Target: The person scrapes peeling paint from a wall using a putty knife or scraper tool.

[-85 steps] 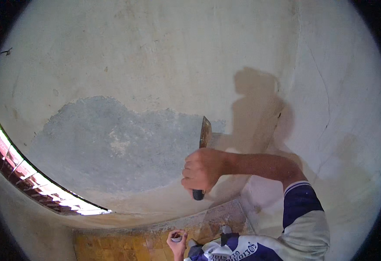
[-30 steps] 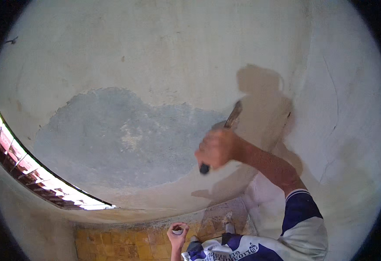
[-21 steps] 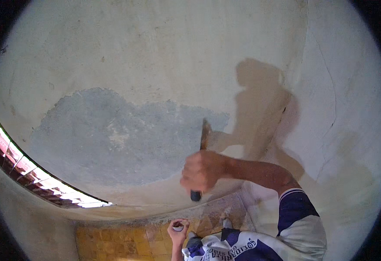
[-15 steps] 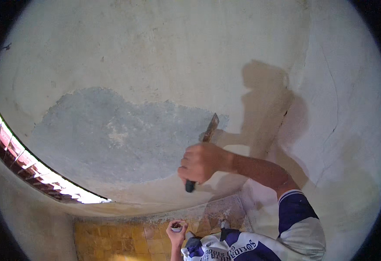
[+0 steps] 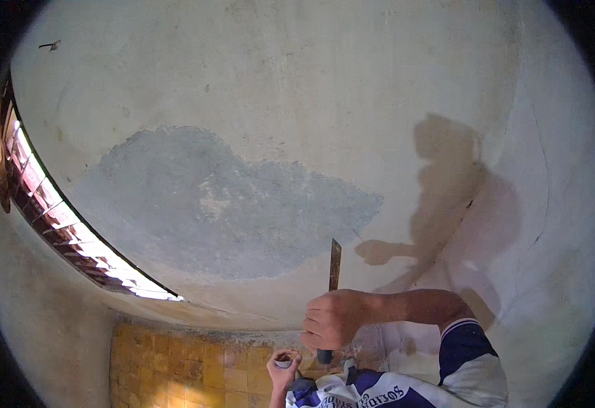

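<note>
My right hand (image 5: 337, 321) is wrapped round the dark handle of a knife (image 5: 335, 265), its long, narrow, rusty blade pointing up and ending in a slanted tip. The knife and hand are in front of the wall, and the tip appears just under the right part of a rough-edged grey patch (image 5: 175, 183); whether it touches cannot be made out. Lower down, near my body, my left hand (image 5: 279, 374) is curled round a small whitish cup (image 5: 284, 363) with something brown at its mouth. What is in the cup is too small to tell.
Pale, stained wall (image 5: 311, 81) fills most of the view, meeting another cracked wall (image 5: 549, 204) at the right. A barred window opening (image 5: 73, 224) lies at the left. Yellowish floor tiles (image 5: 195, 364) show below, and a small hook (image 5: 51, 45) sticks out at upper left.
My right hand has drawn the knife down and away from the grey patch, and the blade now stands more upright. The view has shifted slightly. My left hand still holds the cup.
</note>
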The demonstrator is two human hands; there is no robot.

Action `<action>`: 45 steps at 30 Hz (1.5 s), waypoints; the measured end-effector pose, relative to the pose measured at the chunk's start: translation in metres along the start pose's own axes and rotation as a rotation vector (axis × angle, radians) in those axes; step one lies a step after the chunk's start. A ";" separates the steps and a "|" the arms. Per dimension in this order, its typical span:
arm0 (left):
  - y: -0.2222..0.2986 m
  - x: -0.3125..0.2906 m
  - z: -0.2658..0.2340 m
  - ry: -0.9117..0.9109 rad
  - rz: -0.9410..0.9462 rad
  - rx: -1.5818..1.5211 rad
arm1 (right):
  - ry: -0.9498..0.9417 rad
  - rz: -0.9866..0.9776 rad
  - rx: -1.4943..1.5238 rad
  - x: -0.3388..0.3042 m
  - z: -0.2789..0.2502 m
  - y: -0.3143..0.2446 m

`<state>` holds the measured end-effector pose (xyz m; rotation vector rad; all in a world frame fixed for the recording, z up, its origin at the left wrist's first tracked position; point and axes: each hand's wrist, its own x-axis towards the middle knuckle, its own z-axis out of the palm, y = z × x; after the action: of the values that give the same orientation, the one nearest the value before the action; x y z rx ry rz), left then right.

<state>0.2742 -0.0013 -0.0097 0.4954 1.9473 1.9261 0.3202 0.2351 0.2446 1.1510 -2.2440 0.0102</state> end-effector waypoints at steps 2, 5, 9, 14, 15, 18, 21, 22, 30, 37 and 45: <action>-0.016 0.003 -0.007 -0.020 -0.016 0.023 | -0.004 -0.009 -0.025 0.004 -0.010 0.005; -0.013 0.004 -0.009 -0.025 -0.045 0.065 | 0.017 -0.011 -0.103 0.007 -0.016 0.010; -0.011 0.009 -0.008 0.015 0.003 0.012 | 0.025 -0.024 0.109 0.009 -0.019 0.019; -0.011 0.011 -0.009 -0.017 -0.036 0.022 | -0.030 0.121 -0.044 -0.002 -0.018 0.050; -0.010 0.010 -0.013 -0.001 -0.040 0.091 | 0.020 0.061 0.038 0.009 -0.010 0.033; -0.010 0.011 -0.019 0.006 -0.052 0.019 | 0.065 -0.076 0.026 0.022 -0.008 0.013; -0.009 0.011 -0.019 0.012 -0.047 -0.039 | 0.072 -0.025 0.080 0.021 -0.014 0.007; -0.014 0.012 -0.020 0.011 -0.048 -0.039 | 0.060 -0.058 0.004 0.019 -0.011 0.003; -0.030 0.018 -0.025 -0.034 -0.047 0.038 | 0.067 -0.048 -0.005 0.019 -0.017 -0.003; -0.020 0.020 -0.017 -0.022 0.022 0.019 | 0.022 0.120 -0.060 -0.004 -0.029 0.060; -0.011 0.013 -0.016 -0.023 -0.046 -0.013 | -0.002 0.150 -0.045 0.003 -0.021 0.060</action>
<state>0.2548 -0.0094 -0.0207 0.4632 1.9140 1.8945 0.2857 0.2757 0.2788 0.9574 -2.3155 0.0198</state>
